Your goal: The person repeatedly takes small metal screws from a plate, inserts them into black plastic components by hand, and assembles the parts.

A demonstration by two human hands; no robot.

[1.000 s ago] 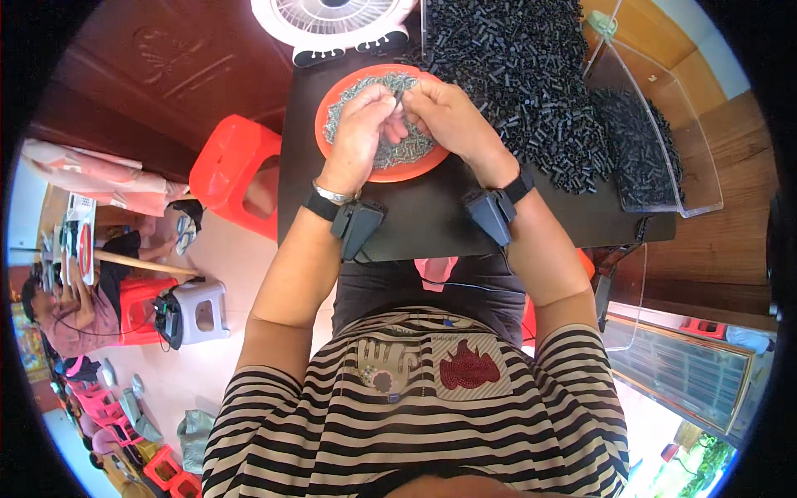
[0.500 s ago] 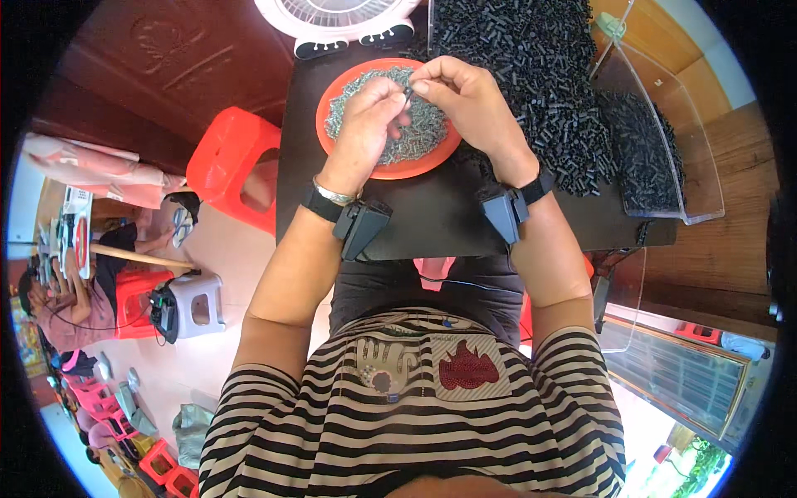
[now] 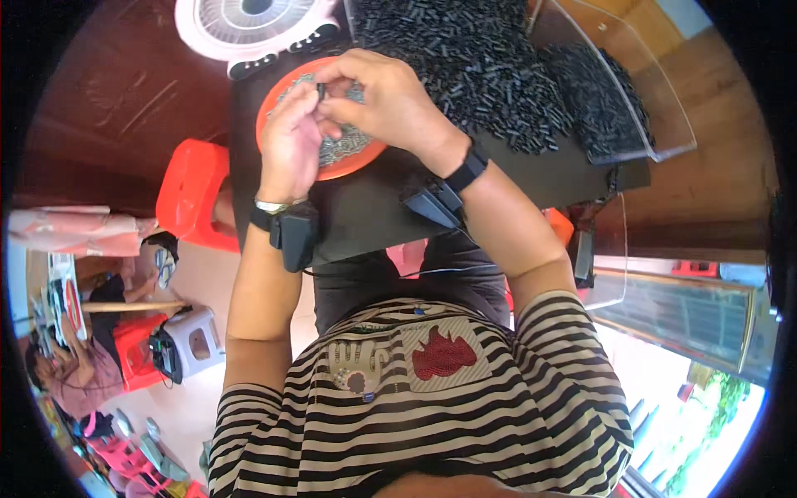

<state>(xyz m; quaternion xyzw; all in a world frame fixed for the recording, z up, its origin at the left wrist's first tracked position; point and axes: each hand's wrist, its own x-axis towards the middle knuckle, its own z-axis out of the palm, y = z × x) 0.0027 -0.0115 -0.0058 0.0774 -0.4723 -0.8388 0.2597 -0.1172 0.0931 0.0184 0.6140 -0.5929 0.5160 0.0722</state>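
Note:
Both hands are together over an orange bowl [image 3: 264, 124] filled with small silvery metal pieces that look like screws. A small dark cylindrical piece [image 3: 321, 88] sits between the fingertips. My left hand [image 3: 289, 145] is closed, pinching this piece near its fingertips. From the right, my right hand [image 3: 382, 95] reaches across with thumb and forefinger curled against the same piece. Most of the left fingers are hidden behind the palm, and the piece's far side does not show. Each wrist wears a black strapped device.
A big heap of small black cylindrical parts [image 3: 490, 91] covers the dark table's [image 3: 365, 212] far right. More fill a clear plastic bin [image 3: 594, 108]. A pink-and-white fan [image 3: 253, 25] stands at the far left. Beside the table is a red stool [image 3: 187, 187]; another person [image 3: 79, 378] sits farther left.
The table, bowl and fan have shifted left in view as my head turned. My hands stay joined over the bowl, with the right hand now reaching farther across toward the left fingertips.

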